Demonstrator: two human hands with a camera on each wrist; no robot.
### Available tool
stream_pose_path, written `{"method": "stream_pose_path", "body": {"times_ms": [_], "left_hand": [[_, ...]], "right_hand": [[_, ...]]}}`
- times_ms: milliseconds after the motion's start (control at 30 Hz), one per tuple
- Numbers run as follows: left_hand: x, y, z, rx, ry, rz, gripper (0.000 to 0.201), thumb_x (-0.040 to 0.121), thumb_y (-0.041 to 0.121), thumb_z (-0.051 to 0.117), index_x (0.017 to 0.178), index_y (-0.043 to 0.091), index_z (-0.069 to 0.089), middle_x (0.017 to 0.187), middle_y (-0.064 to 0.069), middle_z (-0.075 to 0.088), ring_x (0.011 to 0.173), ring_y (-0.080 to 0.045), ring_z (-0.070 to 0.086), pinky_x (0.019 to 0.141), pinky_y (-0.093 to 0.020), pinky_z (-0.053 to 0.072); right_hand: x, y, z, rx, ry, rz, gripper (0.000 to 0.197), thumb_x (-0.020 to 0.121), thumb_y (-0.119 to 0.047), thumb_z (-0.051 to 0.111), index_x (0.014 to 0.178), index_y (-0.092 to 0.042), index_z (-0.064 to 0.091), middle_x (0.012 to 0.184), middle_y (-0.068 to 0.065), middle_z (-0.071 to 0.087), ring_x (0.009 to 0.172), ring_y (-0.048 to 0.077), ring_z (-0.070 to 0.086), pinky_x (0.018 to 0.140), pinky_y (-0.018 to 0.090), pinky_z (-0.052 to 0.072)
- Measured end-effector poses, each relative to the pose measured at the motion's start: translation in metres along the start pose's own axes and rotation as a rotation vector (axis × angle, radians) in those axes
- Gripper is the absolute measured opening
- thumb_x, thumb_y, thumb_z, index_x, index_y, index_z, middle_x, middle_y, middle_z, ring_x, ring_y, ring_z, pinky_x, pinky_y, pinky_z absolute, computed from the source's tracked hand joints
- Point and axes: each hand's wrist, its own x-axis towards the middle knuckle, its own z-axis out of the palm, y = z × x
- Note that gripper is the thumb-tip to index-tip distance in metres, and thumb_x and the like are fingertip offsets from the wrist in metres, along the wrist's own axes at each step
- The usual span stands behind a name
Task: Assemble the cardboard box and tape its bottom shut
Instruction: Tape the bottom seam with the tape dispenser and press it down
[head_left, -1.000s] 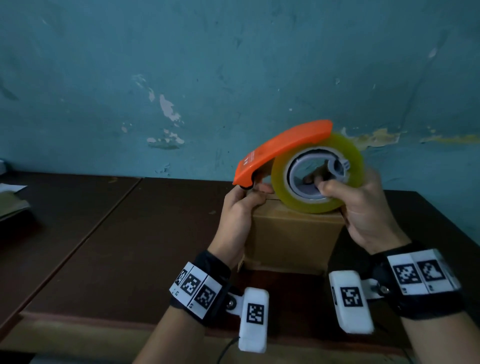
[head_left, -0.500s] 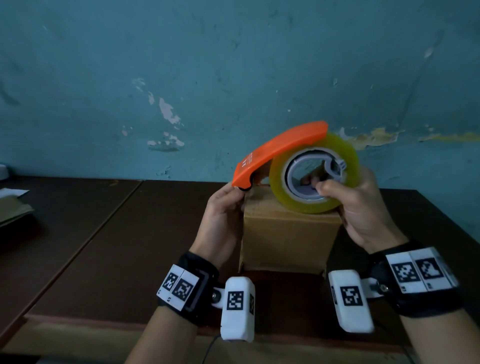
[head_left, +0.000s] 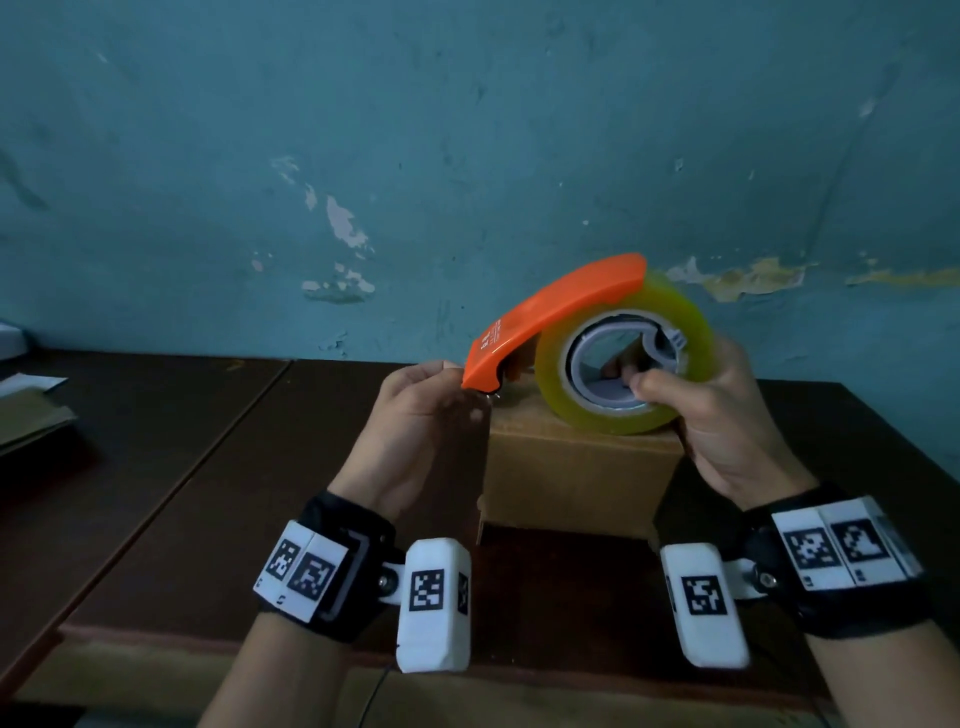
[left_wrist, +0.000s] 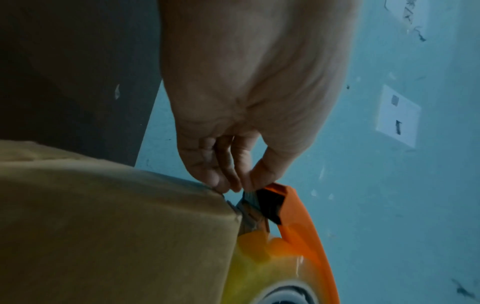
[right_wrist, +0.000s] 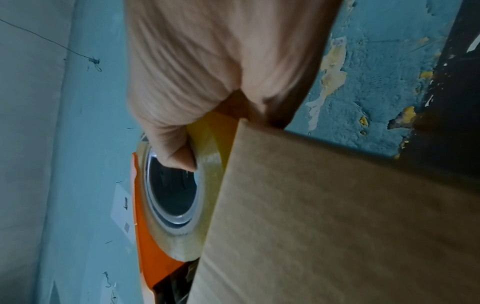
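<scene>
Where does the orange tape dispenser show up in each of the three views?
Head: orange tape dispenser centre-right, above the cardboard box.
Left wrist: lower right, beside the fingertips.
Right wrist: lower left, behind the yellow tape roll.
Shared landmark: the cardboard box.

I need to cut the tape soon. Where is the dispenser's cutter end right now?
In the head view the dispenser's cutter end sits at the box's top left corner, by the left hand's fingertips; the right hand holds the roll.
</scene>
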Motion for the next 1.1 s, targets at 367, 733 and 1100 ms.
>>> {"method": "stream_pose_path", "body": {"times_ms": [367,733,1100], "left_hand": [[0.009,-0.021,-0.006,0.015,0.103,-0.212,0.024,0.091,0.009,0.052,0.068,0.011,0.06,0.064,-0.002,0.052,0.056,-0.01,0.048,0.057,-0.021,0.04],[0.001,-0.025,-0.021,-0.202,0.044,-0.353,0.009,0.08,0.016,0.065,0.08,0.007,0.067,0.07,-0.001,0.062,0.061,-0.007,0.057,0.059,-0.016,0.052],[0.001,-0.013,-0.044,-0.066,-0.014,-0.338,0.016,0.078,0.008,0.063,0.089,-0.003,0.065,0.07,-0.009,0.063,0.061,-0.01,0.061,0.058,-0.018,0.054]], "right_hand": [[-0.005,0.026,0.009,0.079,0.061,0.079,0.03,0.084,0.021,0.056,0.106,0.003,0.066,0.089,0.016,0.066,0.087,0.023,0.069,0.082,0.034,0.057],[-0.008,0.026,0.013,0.034,0.003,0.097,0.028,0.085,0.021,0.059,0.108,0.006,0.064,0.093,0.022,0.065,0.088,0.025,0.068,0.081,0.032,0.057],[-0.008,0.025,0.014,-0.034,-0.065,0.081,0.032,0.083,0.02,0.062,0.108,0.001,0.067,0.109,0.033,0.065,0.105,0.045,0.064,0.091,0.046,0.058]]}}
